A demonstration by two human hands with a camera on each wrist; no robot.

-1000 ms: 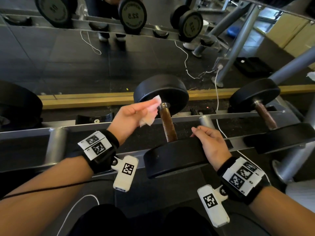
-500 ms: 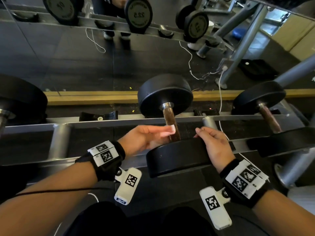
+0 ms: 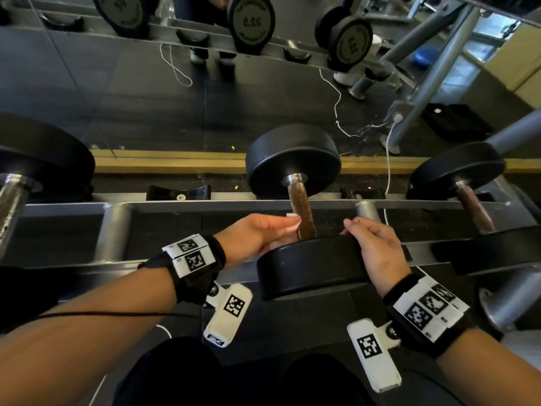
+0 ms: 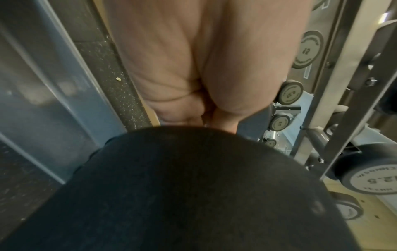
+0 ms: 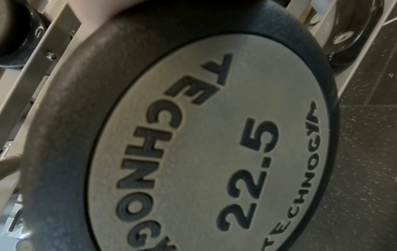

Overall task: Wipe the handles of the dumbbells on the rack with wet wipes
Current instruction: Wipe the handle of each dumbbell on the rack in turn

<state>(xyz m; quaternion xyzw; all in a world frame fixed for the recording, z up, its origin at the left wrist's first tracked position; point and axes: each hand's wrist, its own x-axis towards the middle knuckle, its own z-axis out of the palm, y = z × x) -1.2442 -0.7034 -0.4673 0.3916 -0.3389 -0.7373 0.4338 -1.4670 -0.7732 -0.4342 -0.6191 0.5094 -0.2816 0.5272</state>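
The middle dumbbell lies across the rack with a brown, rust-coloured handle [image 3: 301,206] between two black heads. My left hand [image 3: 288,230] grips the near end of that handle, just above the near head [image 3: 310,268]. Only a white edge of the wet wipe [image 3: 293,220] shows at the fingertips, pressed against the handle. My right hand [image 3: 355,230] curls over the near head's upper right rim. The left wrist view shows my palm [image 4: 193,68] above the black head [image 4: 182,186]. The right wrist view is filled by the head's end face [image 5: 204,135] marked 22.5.
Another dumbbell's handle [image 3: 475,209] lies to the right, and a larger one [image 3: 11,209] to the left. The grey rack rail [image 3: 175,205] runs across behind my hands. A white cable [image 3: 388,159] hangs at the right. A mirror behind reflects more dumbbells.
My left hand slid the wipe from the far end of the handle down to the near end, where it has stayed. My right hand kept its hold on the near head.
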